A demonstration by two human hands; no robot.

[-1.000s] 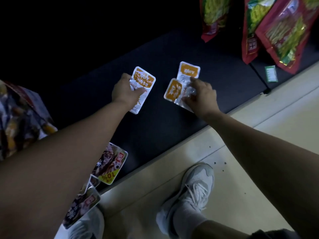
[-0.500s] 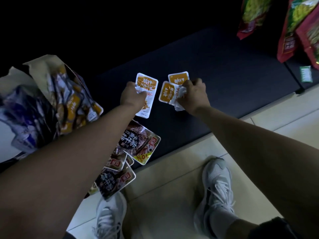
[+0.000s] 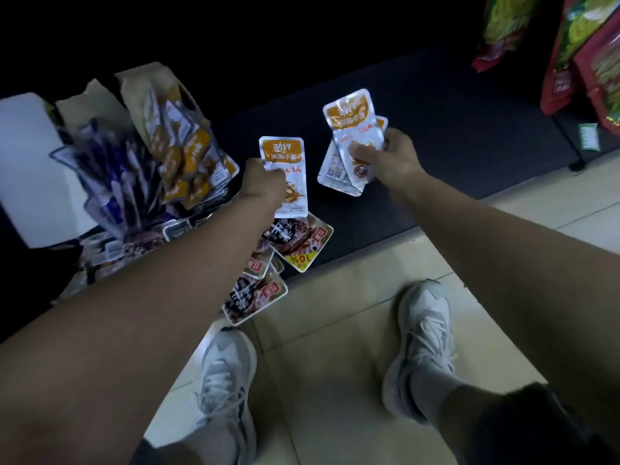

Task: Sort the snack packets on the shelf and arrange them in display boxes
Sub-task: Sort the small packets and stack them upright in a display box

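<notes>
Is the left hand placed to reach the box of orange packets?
Probably yes: the box stands just left of the left hand, with nothing between them, though the hand grips a packet.

A dark shelf [image 3: 436, 135] carries brown-labelled packets [image 3: 298, 241] overlapping at its front edge. Open display boxes [image 3: 144, 92] crammed with orange and blue packets stand at left, and a green tag [image 3: 589, 141] sits at right.
</notes>
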